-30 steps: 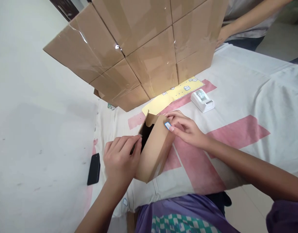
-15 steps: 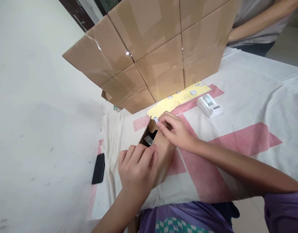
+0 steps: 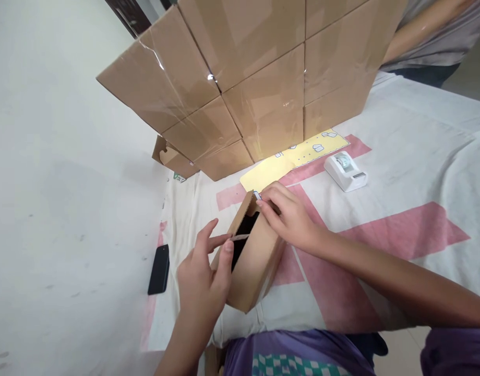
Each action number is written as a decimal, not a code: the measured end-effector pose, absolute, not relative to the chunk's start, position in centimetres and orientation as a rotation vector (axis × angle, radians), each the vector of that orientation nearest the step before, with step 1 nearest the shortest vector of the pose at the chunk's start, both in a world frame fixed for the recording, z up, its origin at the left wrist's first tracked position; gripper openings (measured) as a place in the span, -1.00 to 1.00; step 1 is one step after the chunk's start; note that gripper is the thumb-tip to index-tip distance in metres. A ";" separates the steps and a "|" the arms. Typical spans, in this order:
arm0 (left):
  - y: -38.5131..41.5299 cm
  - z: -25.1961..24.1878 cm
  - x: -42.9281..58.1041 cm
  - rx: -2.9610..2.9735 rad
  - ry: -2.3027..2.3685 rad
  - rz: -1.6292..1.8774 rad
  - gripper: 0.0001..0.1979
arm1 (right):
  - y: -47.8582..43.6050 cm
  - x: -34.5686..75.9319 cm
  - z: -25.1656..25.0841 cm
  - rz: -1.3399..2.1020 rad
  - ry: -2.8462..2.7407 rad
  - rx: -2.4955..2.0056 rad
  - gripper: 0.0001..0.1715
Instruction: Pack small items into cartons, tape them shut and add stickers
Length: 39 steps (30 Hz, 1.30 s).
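A small brown cardboard box [image 3: 255, 263] lies on the cloth-covered table [image 3: 404, 172] with its open end facing left, dark inside. My left hand [image 3: 203, 277] is at that open end, thumb and forefinger pinching a thin flap edge while the other fingers spread. My right hand [image 3: 289, 216] rests on the box's far top edge, fingertips pinched on a small white sticker with a blue border [image 3: 257, 195].
A wall of taped cardboard boxes [image 3: 255, 83] stands behind. A yellow sticker sheet [image 3: 290, 159] and a white tape dispenser [image 3: 345, 171] lie beyond the box. A black phone [image 3: 159, 269] lies at the left. Another person's arm [image 3: 423, 31] shows at top right.
My right hand carried the sticker from the box's right top corner to its far left edge. My left hand came off the box top and now pinches the flap at the opening.
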<state>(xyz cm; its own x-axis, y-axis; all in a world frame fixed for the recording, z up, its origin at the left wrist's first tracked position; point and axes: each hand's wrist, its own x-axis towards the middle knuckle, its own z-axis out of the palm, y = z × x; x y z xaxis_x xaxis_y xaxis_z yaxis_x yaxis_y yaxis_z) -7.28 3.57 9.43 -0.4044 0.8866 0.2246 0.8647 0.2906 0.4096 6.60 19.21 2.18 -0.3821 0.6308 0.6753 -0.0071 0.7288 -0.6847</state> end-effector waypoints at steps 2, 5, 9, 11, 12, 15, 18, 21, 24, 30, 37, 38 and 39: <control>3.3 9.1 -7.0 1.669 2.449 0.741 -0.54 | 19.3 6.6 2.4 0.616 -1.912 -0.511 -0.84; 3.1 8.6 -6.7 1.767 2.393 0.704 -0.47 | 19.6 6.6 3.0 0.473 -2.069 -0.462 -0.83; 2.9 8.2 -6.5 1.759 2.379 0.731 -0.41 | 19.8 6.5 3.5 0.504 -2.321 -0.419 -0.74; 2.8 8.1 -6.5 1.721 2.366 0.772 -0.42 | 19.7 6.5 3.5 0.492 -2.392 -0.476 -0.78; 2.8 8.1 -6.6 1.709 2.366 0.796 -0.43 | 19.6 6.5 3.4 0.471 -2.406 -0.506 -0.81; 2.8 7.8 -7.0 1.727 2.383 0.828 -0.46 | 19.3 6.5 3.1 0.408 -2.395 -0.569 -0.81; 2.6 7.3 -7.5 1.836 2.374 0.796 -0.48 | 19.3 6.5 2.7 0.401 -2.428 -0.588 -0.76; 2.6 6.9 -7.7 2.037 2.317 0.848 -0.59 | 19.4 6.4 2.4 0.415 -2.476 -0.604 -0.75; 2.9 6.8 -7.8 2.304 2.340 0.983 -0.80 | 19.5 6.3 2.5 0.416 -2.485 -0.613 -0.77; 4.3 7.2 -9.0 2.635 2.527 0.901 -0.78 | 19.5 6.4 3.1 0.446 -2.492 -0.601 -0.83; 5.6 7.9 -9.7 2.805 2.336 0.756 -0.84 | 19.5 6.6 3.7 0.481 -2.519 -0.616 -0.79; 5.7 7.9 -9.3 2.816 2.222 0.719 -0.85 | 19.5 6.6 3.7 0.483 -2.522 -0.627 -0.78; 5.7 7.9 -8.8 2.815 2.138 0.700 -0.86 | 19.4 6.6 3.8 0.484 -2.524 -0.636 -0.78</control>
<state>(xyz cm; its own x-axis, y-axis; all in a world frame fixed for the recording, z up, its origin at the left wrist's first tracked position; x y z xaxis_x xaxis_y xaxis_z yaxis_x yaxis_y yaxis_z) -8.79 5.66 7.86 0.2611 0.7918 0.5521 0.9650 -0.2278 -0.1296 6.57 19.43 3.76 -0.7720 0.5175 0.3690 0.3443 0.8286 -0.4415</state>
